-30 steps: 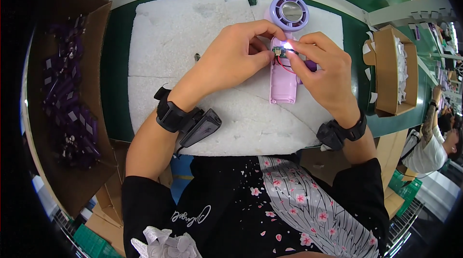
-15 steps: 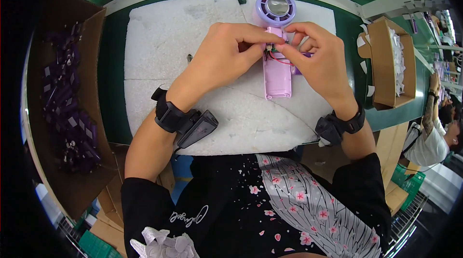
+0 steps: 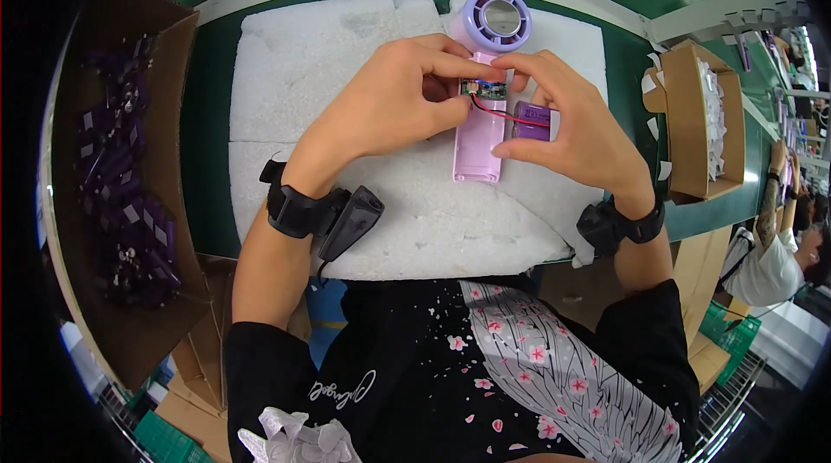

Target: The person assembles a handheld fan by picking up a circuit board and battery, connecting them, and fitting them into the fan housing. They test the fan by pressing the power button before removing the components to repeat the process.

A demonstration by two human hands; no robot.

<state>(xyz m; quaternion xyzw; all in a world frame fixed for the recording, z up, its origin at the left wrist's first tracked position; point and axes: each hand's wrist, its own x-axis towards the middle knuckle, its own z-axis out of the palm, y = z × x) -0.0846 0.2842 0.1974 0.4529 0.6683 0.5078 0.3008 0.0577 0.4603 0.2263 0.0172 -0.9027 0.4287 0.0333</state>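
Since earlier frame, I see purple battery [image 3: 534,119] drawn out right of pink fan body [image 3: 479,141], near foam pad [image 3: 346,73] far edge. Right hand [image 3: 571,130] pinches battery; left hand [image 3: 394,99] grips circuit board [image 3: 490,90], fingertips hiding solder detail.

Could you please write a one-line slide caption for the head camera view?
Left hand and right hand hold a small circuit board over a pink fan handle on white foam padding.

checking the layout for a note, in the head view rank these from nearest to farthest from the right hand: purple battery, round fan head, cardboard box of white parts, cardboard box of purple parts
1. purple battery: held in the right hand.
2. round fan head: just above the fingers, top of the foam pad.
3. cardboard box of white parts: right of the pad.
4. cardboard box of purple parts: far left, beyond the left hand.
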